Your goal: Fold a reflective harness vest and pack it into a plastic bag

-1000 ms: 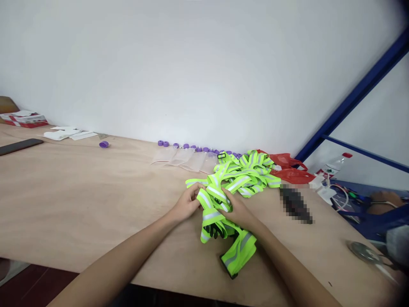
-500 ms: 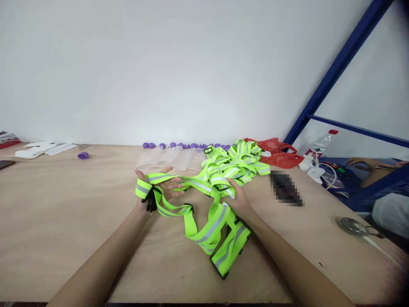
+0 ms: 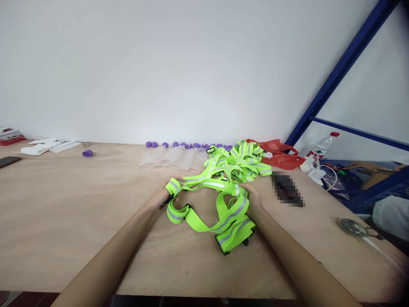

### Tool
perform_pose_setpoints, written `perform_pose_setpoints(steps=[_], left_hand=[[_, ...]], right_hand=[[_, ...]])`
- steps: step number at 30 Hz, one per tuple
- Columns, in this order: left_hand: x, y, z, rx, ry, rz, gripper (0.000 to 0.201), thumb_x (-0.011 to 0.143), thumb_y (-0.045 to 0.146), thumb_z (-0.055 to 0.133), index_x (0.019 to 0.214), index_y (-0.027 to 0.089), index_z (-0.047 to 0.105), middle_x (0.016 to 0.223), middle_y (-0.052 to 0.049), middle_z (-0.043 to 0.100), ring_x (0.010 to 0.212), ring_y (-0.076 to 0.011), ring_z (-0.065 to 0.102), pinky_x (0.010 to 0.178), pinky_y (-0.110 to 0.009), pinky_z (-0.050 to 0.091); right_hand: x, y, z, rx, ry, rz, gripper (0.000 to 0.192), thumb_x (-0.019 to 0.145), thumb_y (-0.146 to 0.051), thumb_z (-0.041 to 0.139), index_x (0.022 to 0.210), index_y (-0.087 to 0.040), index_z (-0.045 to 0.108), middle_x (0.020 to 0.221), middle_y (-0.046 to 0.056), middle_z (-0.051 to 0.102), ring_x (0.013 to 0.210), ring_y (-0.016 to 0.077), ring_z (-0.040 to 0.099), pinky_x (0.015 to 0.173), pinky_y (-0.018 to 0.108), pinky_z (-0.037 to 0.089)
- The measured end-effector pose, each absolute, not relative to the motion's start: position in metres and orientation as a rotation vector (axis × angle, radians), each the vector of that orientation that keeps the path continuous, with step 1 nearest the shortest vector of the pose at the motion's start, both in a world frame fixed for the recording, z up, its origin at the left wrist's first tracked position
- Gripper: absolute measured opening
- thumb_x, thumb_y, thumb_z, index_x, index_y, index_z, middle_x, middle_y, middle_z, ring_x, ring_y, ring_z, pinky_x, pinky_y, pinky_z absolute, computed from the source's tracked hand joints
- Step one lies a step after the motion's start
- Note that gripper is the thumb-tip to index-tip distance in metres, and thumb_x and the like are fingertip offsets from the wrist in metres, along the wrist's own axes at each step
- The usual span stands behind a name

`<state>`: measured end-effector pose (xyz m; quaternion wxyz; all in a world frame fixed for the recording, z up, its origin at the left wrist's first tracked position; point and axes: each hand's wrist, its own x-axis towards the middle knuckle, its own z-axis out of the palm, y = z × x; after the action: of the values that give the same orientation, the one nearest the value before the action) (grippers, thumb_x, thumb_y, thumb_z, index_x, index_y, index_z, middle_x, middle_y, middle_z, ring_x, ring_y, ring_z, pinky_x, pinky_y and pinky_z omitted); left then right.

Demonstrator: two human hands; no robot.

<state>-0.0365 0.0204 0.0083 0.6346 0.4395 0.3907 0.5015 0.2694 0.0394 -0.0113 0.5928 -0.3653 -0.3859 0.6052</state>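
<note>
Head view: left hand [image 3: 163, 195] closed round one end of neon strap [image 3: 207, 213], fingers curled, strap end pinched near a black buckle. Right hand [image 3: 252, 197] folded over strap's far side, gripping where bands bunch; fingers partly hidden under webbing, grip looks firm. Strap spread low between both hands, middle loops sagging onto table [image 3: 64, 221], folded end with black clip lying near table's front edge. More strap heaped in a pile [image 3: 238, 164] just behind, touching or tangled with held piece; cannot tell which. Clear bags [image 3: 172, 158] and purple caps [image 3: 188, 145] along wall behind pile, red bag [image 3: 281, 158] to right, bottle [image 3: 322, 147] beyond. Stray purple cap [image 3: 87, 153] and papers [image 3: 47, 146] far left. Another person's arm [image 3: 373, 168] at right edge, well apart. Judged: webbing light, soft, limp, no stiffness to hold shape; reflective bands likely a bit slick. Prone to snagging on pile. Best taken by pinching flat across width near buckles or ends, not mid-loop.
</note>
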Motion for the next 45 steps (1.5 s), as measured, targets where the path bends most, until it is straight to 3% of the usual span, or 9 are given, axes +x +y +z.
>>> perform_pose_setpoints(steps=[4,7,11,16,23,28,31,35,45], left_hand=[[-0.036,0.021,0.012,0.929,0.803,1.238,0.039,0.072,0.028,0.076,0.109,0.017,0.065,0.1,-0.008,0.076,0.083,-0.0244,0.073,0.075,-0.034,0.055],[-0.038,0.017,0.019,0.872,0.682,1.302,0.038,0.078,0.039,0.071,0.108,0.017,0.065,0.12,-0.012,0.072,0.102,-0.0293,0.07,0.094,-0.043,0.052],[-0.043,0.016,0.024,0.833,0.59,1.319,0.049,0.085,0.056,0.062,0.115,0.018,0.066,0.109,-0.012,0.075,0.087,-0.0274,0.072,0.089,-0.045,0.053],[-0.043,0.024,0.017,1.195,0.935,1.314,0.064,0.087,0.072,0.044,0.088,0.015,0.072,0.085,-0.011,0.073,0.077,-0.0254,0.068,0.074,-0.039,0.055],[-0.035,0.018,0.009,1.543,1.232,1.404,0.024,0.083,0.043,0.069,0.088,0.021,0.076,0.128,-0.01,0.062,0.124,-0.0312,0.054,0.109,-0.046,0.04],[-0.015,-0.005,0.013,2.166,1.17,1.464,0.02,0.092,0.026,0.057,0.11,0.022,0.068,0.137,-0.012,0.058,0.131,-0.0276,0.051,0.113,-0.047,0.037],[0.006,-0.02,0.015,2.444,0.857,1.21,0.032,0.095,0.029,0.058,0.125,0.022,0.06,0.142,-0.015,0.056,0.134,-0.0283,0.05,0.111,-0.045,0.04],[0.027,-0.028,0.009,2.583,0.587,0.68,0.067,0.08,0.057,0.074,0.134,0.021,0.058,0.141,-0.016,0.059,0.13,-0.0347,0.053,0.11,-0.047,0.04],[0.033,-0.025,-0.01,2.664,0.685,0.512,0.053,0.081,0.061,0.072,0.114,0.02,0.068,0.126,-0.013,0.066,0.117,-0.0323,0.056,0.101,-0.043,0.042]], right_hand=[[0.269,0.043,-0.017,-0.908,-0.885,1.612,0.056,0.08,-0.066,0.06,0.107,-0.019,0.073,0.105,0.014,0.078,0.109,0.0379,0.071,0.088,0.049,0.06],[0.264,0.044,-0.022,-0.972,-0.846,1.594,0.059,0.079,-0.07,0.061,0.108,-0.021,0.073,0.105,0.012,0.079,0.104,0.0364,0.073,0.084,0.047,0.061],[0.261,0.042,-0.021,-1.011,-0.887,1.433,0.054,0.073,-0.062,0.072,0.107,-0.021,0.074,0.104,0.01,0.079,0.103,0.0365,0.073,0.084,0.046,0.06],[0.265,0.038,-0.01,-1.085,-0.978,1.361,0.056,0.053,-0.038,0.088,0.106,-0.024,0.076,0.098,0.003,0.079,0.096,0.0335,0.072,0.081,0.042,0.056],[0.26,0.037,-0.006,-1.12,-1.078,1.279,0.046,0.055,-0.043,0.086,0.095,-0.022,0.074,0.077,0.0,0.072,0.072,0.0229,0.065,0.066,0.033,0.049],[0.26,0.043,-0.015,-1.129,-1.114,1.267,0.038,0.06,-0.048,0.081,0.084,-0.021,0.072,0.055,-0.005,0.056,0.052,0.0146,0.049,0.054,0.028,0.039],[0.26,0.044,-0.018,-1.129,-1.149,1.243,0.03,0.058,-0.043,0.08,0.076,-0.021,0.072,0.057,-0.003,0.059,0.054,0.0152,0.051,0.056,0.028,0.04],[0.259,0.045,-0.022,-1.135,-1.2,1.196,0.024,0.062,-0.042,0.077,0.072,-0.021,0.071,0.062,-0.002,0.062,0.061,0.0175,0.055,0.062,0.029,0.044],[0.251,0.043,-0.021,-1.144,-1.315,1.043,0.028,0.063,-0.038,0.077,0.085,-0.022,0.071,0.09,0.003,0.073,0.093,0.0268,0.064,0.086,0.036,0.049]])
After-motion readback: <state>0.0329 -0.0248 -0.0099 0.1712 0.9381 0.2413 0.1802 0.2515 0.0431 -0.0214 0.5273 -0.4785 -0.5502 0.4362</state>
